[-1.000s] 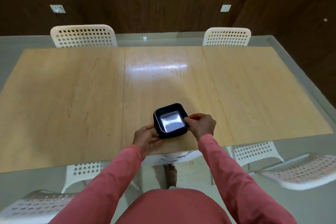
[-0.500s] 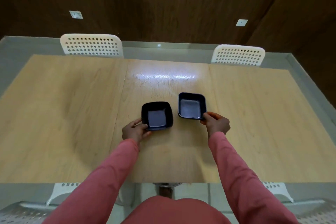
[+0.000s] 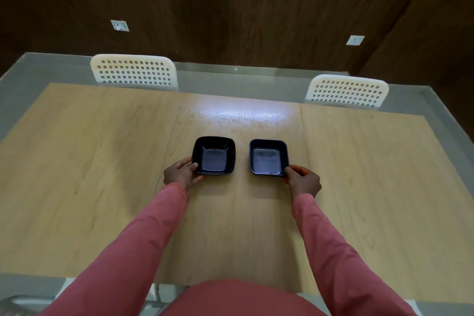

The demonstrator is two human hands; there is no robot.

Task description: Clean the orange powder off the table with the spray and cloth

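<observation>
Two black dishes, left dish [image 3: 214, 156] gripped by the left hand [image 3: 180, 174] and right dish [image 3: 268, 157] by the right hand [image 3: 302, 182], are set mid-worktop [image 3: 102, 161], probably just prep since no powder's seen.

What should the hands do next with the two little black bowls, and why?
Probably let go. The left hand holds the left bowl and the right hand holds the right bowl, both standing flat and apart on the table. No spray, cloth or orange powder shows, so free hands seem needed.
</observation>
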